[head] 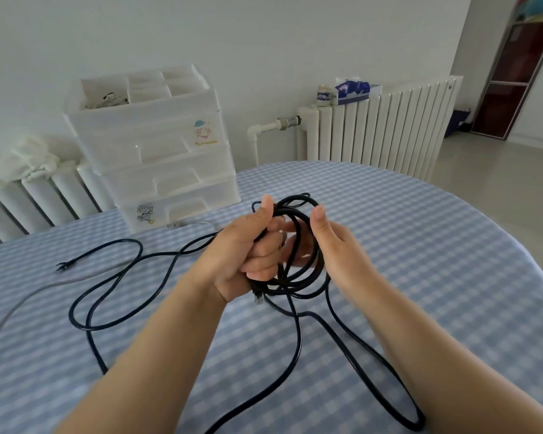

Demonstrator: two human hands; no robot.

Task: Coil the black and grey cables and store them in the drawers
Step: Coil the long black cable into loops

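Note:
The black cable [298,336] is partly wound into loops above the table's middle. My left hand [248,255] is closed around one side of the coil, thumb up, with a clear plug hanging just below it. My right hand [333,242] cups the coil's other side, fingers behind the loops. The rest of the black cable trails in loose curves over the cloth to the left and toward me. A grey cable [29,296] lies flat at the left. The white drawer unit [157,151] stands at the table's far left, all drawers closed.
The table [420,245] has a blue-and-white checked cloth and a rounded far edge. White radiators [380,126] line the wall behind, with a tissue box and a jar on top. The drawer unit's open top tray holds small items.

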